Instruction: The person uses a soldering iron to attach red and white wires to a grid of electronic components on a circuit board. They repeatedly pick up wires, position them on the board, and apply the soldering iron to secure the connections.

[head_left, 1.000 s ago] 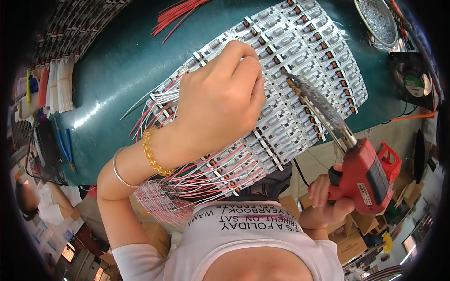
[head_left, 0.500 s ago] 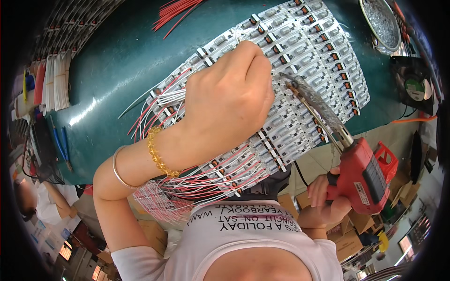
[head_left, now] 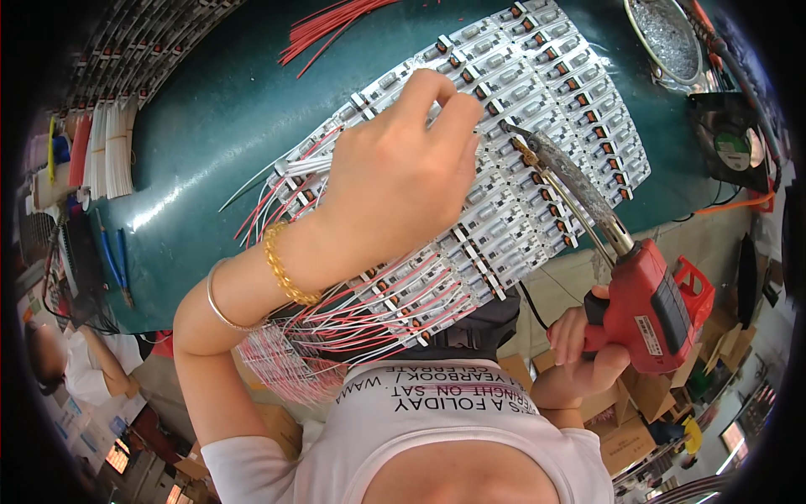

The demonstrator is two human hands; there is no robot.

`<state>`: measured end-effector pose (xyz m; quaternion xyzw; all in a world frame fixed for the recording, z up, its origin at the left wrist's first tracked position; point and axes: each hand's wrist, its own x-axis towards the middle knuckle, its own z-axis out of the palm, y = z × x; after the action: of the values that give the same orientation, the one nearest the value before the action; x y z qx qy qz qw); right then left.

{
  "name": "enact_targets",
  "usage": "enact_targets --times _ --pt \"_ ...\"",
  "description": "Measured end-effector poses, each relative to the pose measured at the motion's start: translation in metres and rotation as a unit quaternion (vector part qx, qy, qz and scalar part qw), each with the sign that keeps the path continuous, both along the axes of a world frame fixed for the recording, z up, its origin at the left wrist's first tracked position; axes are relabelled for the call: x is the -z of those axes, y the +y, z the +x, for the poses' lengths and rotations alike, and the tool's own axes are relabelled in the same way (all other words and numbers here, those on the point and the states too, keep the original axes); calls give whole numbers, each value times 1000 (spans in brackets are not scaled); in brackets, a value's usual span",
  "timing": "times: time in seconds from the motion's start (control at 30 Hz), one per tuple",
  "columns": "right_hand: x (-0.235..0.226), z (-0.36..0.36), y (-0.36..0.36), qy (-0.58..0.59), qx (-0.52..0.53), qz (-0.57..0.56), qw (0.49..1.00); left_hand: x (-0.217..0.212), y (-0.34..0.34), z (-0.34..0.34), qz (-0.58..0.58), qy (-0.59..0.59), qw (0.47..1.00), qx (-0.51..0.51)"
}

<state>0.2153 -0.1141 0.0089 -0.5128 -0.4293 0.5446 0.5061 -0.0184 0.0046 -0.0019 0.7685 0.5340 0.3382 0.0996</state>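
Observation:
My left hand (head_left: pixel 407 164) reaches over a large panel of joined circuit boards (head_left: pixel 579 118), its fingers bent and closed near the board surface. A bundle of white wires (head_left: pixel 306 165) comes out from under the palm; the fingertips' exact grip is hidden. In my right hand (head_left: pixel 579 349) is a red soldering gun (head_left: pixel 651 311), held by its handle. Its dark metal tip points up and left, at the boards just right of my left fingers. Red and white wires (head_left: pixel 395 307) trail from the panel's near left part.
Loose red wires (head_left: pixel 327 29) lie at the far edge of the green table (head_left: pixel 210 143). A round metal tin (head_left: pixel 667 42) and a small fan (head_left: pixel 730 151) are at the right. Blue-handled tweezers (head_left: pixel 113 256) and bundled wires (head_left: pixel 109 151) sit left. Another person (head_left: pixel 92 361) is at lower left.
The view has shifted slightly, with the panel now a little further left. My left index finger has lifted into a more arched bend. The soldering gun's tip has moved slightly up and away from that hand.

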Motion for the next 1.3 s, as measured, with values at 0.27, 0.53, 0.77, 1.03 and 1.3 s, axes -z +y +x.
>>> enact_targets --times 0.27,0.53,0.77,1.03,1.3 --pt "0 2 -4 18 0 12 1000 -4 11 -20 -50 -66 989 124" --pt "0 9 -12 22 29 -9 999 -22 -1 -21 148 88 984 41" --pt "-3 8 -15 8 39 -12 999 -22 -5 -9 -10 30 999 30" --pt "8 18 -15 -35 -20 23 999 0 -3 5 1 21 1000 19" --pt "6 7 -22 -58 53 -50 996 -4 -1 4 -6 22 999 29"
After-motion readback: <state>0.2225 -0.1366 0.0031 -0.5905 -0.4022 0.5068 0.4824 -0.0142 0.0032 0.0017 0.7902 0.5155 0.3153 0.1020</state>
